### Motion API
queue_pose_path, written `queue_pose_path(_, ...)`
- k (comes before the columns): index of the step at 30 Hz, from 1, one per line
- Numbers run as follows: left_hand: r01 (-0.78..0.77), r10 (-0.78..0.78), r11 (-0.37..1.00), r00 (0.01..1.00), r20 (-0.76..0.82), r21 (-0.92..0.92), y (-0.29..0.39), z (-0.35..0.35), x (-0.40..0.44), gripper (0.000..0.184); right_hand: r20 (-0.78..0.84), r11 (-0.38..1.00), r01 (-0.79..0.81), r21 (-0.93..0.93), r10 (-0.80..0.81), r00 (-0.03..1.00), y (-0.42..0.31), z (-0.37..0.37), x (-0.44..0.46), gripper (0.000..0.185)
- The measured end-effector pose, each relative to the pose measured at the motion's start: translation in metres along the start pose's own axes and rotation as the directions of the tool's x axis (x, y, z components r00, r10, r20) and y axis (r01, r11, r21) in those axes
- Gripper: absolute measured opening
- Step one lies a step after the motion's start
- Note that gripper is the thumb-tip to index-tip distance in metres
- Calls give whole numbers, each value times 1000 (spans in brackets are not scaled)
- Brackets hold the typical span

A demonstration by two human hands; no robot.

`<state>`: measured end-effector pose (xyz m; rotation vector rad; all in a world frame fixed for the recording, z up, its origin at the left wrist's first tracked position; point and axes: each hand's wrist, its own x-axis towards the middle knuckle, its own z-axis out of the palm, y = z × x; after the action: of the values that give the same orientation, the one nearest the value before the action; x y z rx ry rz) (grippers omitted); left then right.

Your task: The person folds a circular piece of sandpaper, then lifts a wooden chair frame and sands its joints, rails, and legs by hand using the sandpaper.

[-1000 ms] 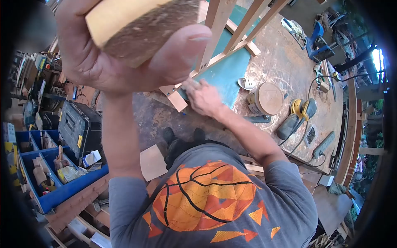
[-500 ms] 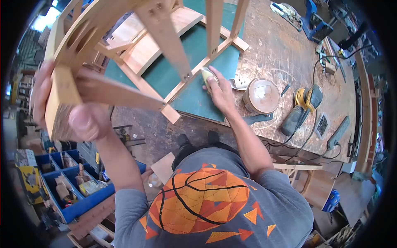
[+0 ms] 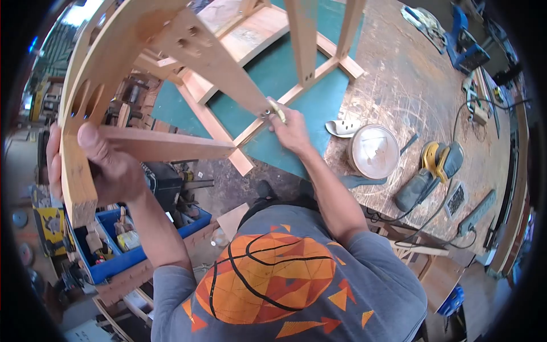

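A wooden furniture frame [image 3: 219,65] with slats and screw holes rests on a green mat [image 3: 319,108] and rises at the left. My left hand [image 3: 117,171] is wrapped round the curved end piece of this frame, thumb on the near side. Pinched in my right hand [image 3: 293,131] is a small pale yellow piece, apparently folded sandpaper [image 3: 277,111]. It touches the frame near the screw holes where a slat meets the lower rail. My fingers cover part of it.
On the workbench [image 3: 393,74] to the right are a round tub [image 3: 373,153], a perforated metal piece [image 3: 340,128], a corded sander [image 3: 424,174] and a power strip [image 3: 478,214]. A blue toolbox [image 3: 196,221] stands below left. A blue clamp [image 3: 464,51] lies at the back.
My right hand has moved left along the rail to the slat joint with the sandpaper. My left hand keeps hold of the frame's end, its thumb now higher. The view has shifted.
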<state>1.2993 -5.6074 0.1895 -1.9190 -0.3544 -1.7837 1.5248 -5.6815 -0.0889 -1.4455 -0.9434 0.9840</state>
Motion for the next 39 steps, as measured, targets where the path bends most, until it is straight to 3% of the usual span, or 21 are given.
queue_pose_path(2, 6, -22, 996, 983, 180, 93, -6, -15, 0, 48, 45, 999, -41, -6, 41, 998, -12, 3, -3, 48)
queue_pose_path(4, 45, -47, 999, 989, 141, 20, -13, -18, -2, 44, 73, 996, -87, -24, 88, 993, -14, 13, -8, 49)
queue_pose_path(6, 175, -167, 976, 984, 67, -128, -23, -26, -4, 44, 23, 995, 60, -76, -58, 998, -3, 38, -13, 50)
queue_pose_path(8, 135, -132, 980, 991, 33, -144, -42, -37, -13, 47, 16, 989, 111, -100, -110, 994, -2, 58, -17, 51)
queue_pose_path(10, 194, -205, 940, 979, -11, -281, -39, -40, -21, 51, -37, 997, 71, 11, -71, 997, 2, 69, -19, 54)
queue_pose_path(12, 179, -194, 939, 981, -22, -295, -44, -39, -23, 56, -17, 998, 47, -49, -48, 999, -8, 68, -20, 50)
queue_pose_path(14, 107, -116, 957, 993, -18, -268, -47, -34, -20, 55, -24, 994, -87, 61, 89, 996, -54, 65, -24, 53)
queue_pose_path(15, 85, -91, 966, 996, -14, -245, -48, -33, -20, 55, -51, 988, -79, 133, 86, 995, -85, 63, -29, 51)
queue_pose_path(17, 100, -88, 973, 994, 65, -208, -45, -38, -17, 56, -12, 997, 61, -39, -61, 998, -170, 43, -41, 33)
queue_pose_path(18, 111, -94, 973, 991, 90, -203, -45, -41, -16, 57, -15, 998, 36, -59, -37, 999, -194, 41, -47, 33)
queue_pose_path(20, 136, -111, 964, 987, 118, -228, -50, -44, -16, 58, -67, 960, 265, 96, -259, 964, -225, 48, -51, 43)
queue_pose_path(21, 139, -111, 956, 986, 122, -259, -56, -46, -16, 57, -98, 972, 220, 87, -211, 973, -180, 53, -45, 41)
queue_pose_path(24, 126, -92, 962, 985, 147, -244, -64, -53, -18, 56, -64, 954, -177, 240, 198, 978, -80, 63, -39, 41)
queue_pose_path(26, 101, -60, 962, 984, 166, -255, -58, -53, -16, 56, -71, 995, -64, 70, 69, 995, -106, 64, -45, 40)
queue_pose_path(28, 82, -45, 967, 987, 156, -242, -53, -49, -14, 56, -96, 999, -40, 20, 42, 994, -170, 59, -50, 38)
queue_pose_path(30, 89, -52, 963, 987, 149, -253, -52, -50, -15, 56, -45, 961, 272, 50, -270, 962, -219, 40, -47, 39)
queue_pose_path(33, 81, -44, 960, 988, 145, -266, -52, -53, -16, 54, -34, 932, 355, 68, -353, 935, -219, 38, -36, 35)
queue_pose_path(34, 77, -40, 961, 989, 143, -266, -52, -55, -16, 54, -12, 975, 223, -24, -223, 975, -191, 42, -41, 39)
queue_pose_path(35, 93, -52, 968, 983, 178, -233, -54, -58, -16, 55, 56, 968, 212, -132, -206, 977, -149, 43, -40, 47)
queue_pose_path(37, 183, -154, 956, 978, 143, -227, -42, -51, -19, 55, 34, 988, -82, -130, 88, 996, -44, 52, -40, 55)
queue_pose_path(39, 240, -211, 947, 966, 146, -216, -36, -50, -21, 53, 98, 983, -121, -138, 135, 986, -39, 45, -38, 55)
